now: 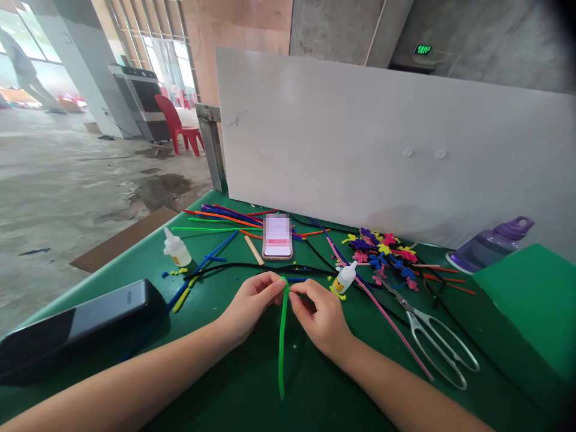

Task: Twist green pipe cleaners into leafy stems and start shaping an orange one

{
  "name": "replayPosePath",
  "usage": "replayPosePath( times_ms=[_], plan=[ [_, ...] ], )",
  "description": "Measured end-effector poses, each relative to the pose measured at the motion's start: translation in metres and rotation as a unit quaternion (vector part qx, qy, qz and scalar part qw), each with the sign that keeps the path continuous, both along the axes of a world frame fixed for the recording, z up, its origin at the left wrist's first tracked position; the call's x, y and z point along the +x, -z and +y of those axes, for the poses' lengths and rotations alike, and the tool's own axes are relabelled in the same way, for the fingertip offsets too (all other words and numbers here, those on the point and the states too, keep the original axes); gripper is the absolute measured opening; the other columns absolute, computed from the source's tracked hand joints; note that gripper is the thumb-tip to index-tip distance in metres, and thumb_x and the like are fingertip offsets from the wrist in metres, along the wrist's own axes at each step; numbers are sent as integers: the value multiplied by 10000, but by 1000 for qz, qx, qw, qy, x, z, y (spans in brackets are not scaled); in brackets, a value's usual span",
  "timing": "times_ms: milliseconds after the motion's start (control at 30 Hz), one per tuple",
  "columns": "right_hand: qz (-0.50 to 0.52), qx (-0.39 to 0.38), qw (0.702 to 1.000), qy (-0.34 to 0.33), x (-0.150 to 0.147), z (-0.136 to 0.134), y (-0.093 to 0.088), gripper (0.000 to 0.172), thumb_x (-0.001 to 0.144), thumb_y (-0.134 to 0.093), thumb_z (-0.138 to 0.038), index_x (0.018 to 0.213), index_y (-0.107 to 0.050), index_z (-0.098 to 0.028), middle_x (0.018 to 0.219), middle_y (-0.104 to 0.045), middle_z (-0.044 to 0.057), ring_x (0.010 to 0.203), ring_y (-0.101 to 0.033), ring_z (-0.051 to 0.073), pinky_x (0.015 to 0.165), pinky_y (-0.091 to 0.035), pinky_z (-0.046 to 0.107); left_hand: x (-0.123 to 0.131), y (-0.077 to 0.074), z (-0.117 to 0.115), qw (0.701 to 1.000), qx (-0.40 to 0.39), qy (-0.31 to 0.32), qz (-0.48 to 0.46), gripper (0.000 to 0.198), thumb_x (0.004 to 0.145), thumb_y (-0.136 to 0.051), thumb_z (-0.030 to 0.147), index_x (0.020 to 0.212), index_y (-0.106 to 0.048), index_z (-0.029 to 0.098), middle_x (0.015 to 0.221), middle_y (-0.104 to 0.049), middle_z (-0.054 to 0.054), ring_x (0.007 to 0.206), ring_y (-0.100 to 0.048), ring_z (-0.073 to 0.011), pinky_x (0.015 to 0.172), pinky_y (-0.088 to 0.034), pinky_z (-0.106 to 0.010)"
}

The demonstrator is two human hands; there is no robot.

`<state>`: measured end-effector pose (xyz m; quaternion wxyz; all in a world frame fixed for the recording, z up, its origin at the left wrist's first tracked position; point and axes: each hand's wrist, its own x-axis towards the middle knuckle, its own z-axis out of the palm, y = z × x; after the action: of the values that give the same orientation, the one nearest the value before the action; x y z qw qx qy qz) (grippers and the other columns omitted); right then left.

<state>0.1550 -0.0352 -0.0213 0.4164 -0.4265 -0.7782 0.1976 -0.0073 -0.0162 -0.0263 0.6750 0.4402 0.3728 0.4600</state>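
A bright green pipe cleaner (282,348) hangs down between my two hands, its upper end bent over at the fingertips. My left hand (257,303) pinches it near the top with thumb and forefinger. Close against it on the right, my right hand (318,312) is closed with thumb and forefinger at the same bent end. Just beyond the hands lie a black pipe cleaner (238,266) and a short blue piece (297,279). A small glue bottle (344,278) stands right of my right hand, and another glue bottle (177,248) stands farther left.
A phone (277,237) is propped at the back beside loose colored pipe cleaners (225,217). To the right are flower-shaped pieces (387,252), scissors (432,336) and a purple bottle (490,243). A dark case (85,324) lies left. A white board (360,138) borders the green table.
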Motion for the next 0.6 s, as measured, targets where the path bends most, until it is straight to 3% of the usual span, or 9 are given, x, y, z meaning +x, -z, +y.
replayPosePath(
  times_ms=[167,333,600],
  plan=[
    [14,1,1000,2,0,2,4,111,868,-501,-217,864,-606,-180,747,-618,20,621,-545,116,583,-412,232,0,1,-1,999,0,14,-29,207,807,-625,337,823,-610,132,731,-576,-3,697,-527,-101,713,-436,-232],
    [25,-22,999,-5,0,2,6,119,874,-492,-221,885,-606,-190,737,-634,20,629,-570,129,590,-424,245,1,-4,-3,999,2,41,18,232,721,-718,284,843,-591,134,761,-617,-11,677,-585,-121,655,-450,-241],
    [19,-32,999,20,1,3,9,124,870,-490,-238,905,-598,-189,763,-619,25,601,-534,123,562,-411,247,1,-4,-3,1000,7,-4,27,195,745,-684,302,813,-605,137,705,-563,15,605,-512,-88,581,-392,-206]
  ],
)
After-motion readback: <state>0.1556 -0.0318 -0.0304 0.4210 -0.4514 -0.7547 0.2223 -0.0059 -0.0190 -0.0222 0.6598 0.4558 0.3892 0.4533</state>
